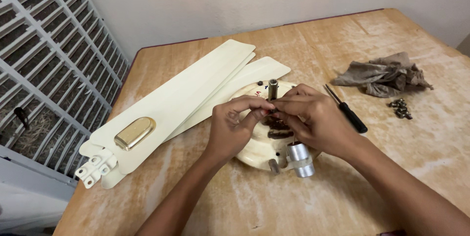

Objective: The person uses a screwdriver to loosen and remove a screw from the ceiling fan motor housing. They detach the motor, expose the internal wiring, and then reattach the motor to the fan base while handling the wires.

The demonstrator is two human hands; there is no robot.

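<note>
Item: cream round fan motor housing [254, 150], flat on desk [342, 202] at centre, w/ short metal shaft [272, 89] standing upright from its top. Dark windings [279, 129] show through an opening in housing, partly hidden by fingers. Silver cylindrical capacitor [300, 159] lies at housing's near rim, touching it. Left hand [234, 126]: over housing, thumb and forefinger pinched together on sth small beside shaft; what it grips is too small to tell. Right hand [311, 118]: fingertips meet the left's at same spot, fingers closed in a pinch; held part not discernible. Left of housing: cream fan blades [181, 104], stacked and overlapping, running diagonally, far ends under/against housing; gold-coloured oval cover [134, 133] resting on stack; white blade brackets [95, 167] at near-left end. Right of housing: black-handled screwdriver [348, 112], just beside right hand. Further right: small heap of metal screws [400, 108]; crumpled brown rag [384, 75] behind them. Far left, off desk: white window grille [49, 60].
</note>
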